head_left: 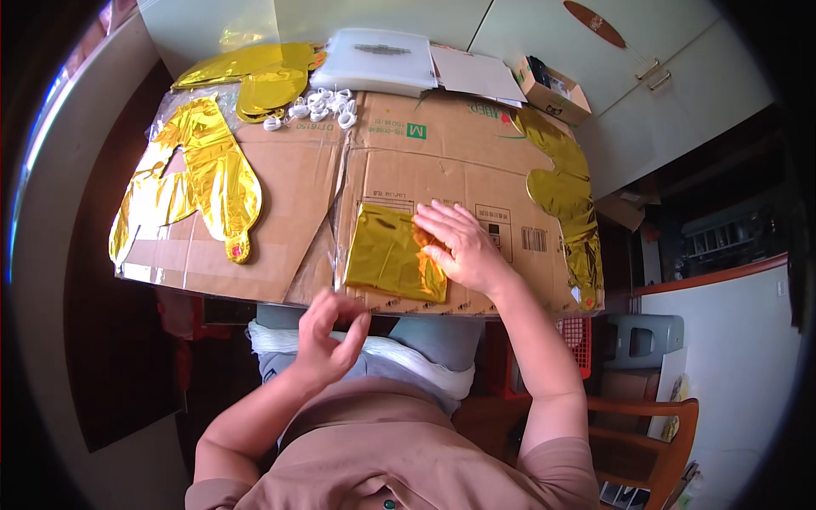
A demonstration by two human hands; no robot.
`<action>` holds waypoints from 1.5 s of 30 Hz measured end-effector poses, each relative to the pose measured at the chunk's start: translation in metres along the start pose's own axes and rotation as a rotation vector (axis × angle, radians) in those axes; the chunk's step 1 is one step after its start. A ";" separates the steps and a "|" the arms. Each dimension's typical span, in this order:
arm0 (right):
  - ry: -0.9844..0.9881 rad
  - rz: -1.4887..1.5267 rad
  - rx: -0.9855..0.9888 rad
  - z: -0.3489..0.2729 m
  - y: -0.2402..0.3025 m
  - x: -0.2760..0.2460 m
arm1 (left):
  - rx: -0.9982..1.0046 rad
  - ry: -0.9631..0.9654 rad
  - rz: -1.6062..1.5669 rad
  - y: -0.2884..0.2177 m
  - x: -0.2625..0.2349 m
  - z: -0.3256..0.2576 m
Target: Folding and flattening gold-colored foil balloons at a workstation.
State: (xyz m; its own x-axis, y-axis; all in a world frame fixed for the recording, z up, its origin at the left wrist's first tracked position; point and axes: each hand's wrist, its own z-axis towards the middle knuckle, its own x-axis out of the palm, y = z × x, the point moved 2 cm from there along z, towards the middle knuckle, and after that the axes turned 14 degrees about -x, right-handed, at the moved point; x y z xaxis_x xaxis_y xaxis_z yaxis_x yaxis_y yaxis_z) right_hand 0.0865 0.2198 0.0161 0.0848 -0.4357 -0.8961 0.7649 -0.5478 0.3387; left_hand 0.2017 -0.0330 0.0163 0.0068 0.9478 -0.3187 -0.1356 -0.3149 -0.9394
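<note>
A folded gold foil balloon [387,255] lies flat near the front edge of the cardboard. My right hand [459,244] rests on its right side, fingers stretched out and the palm pressing the crinkled edge. Just off the front edge, my left hand [330,336] hovers above my lap with its fingers curled in. Whether anything sits between those fingers is too small to make out. Across my lap, below the left hand, runs a bundle of white string [425,365].
Flattened cardboard [280,195] covers the table. Unfolded gold balloons lie left [208,161] and along the right edge [574,204]. At the back are more gold foil [272,81], white cord coils [321,105], a translucent plastic case [374,61] and a small box [552,89].
</note>
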 end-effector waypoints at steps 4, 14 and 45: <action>0.031 0.084 -0.081 -0.012 0.027 0.007 | -0.912 0.303 -0.481 0.048 0.000 -0.042; -0.046 0.166 -0.085 -0.035 0.066 0.005 | -1.146 0.447 -0.996 0.043 0.010 -0.018; -0.521 0.688 0.704 -0.089 0.105 0.033 | -1.118 0.449 -1.158 0.042 0.030 -0.036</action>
State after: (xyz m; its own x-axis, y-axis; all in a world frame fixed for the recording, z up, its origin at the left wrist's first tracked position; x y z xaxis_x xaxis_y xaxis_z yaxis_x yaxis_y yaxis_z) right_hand 0.2261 0.2112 -0.0034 -0.0535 -0.9584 -0.2803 0.1107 -0.2846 0.9522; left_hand 0.2323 -0.0193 -0.0370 -0.1178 0.6632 0.7391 0.8686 0.4296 -0.2470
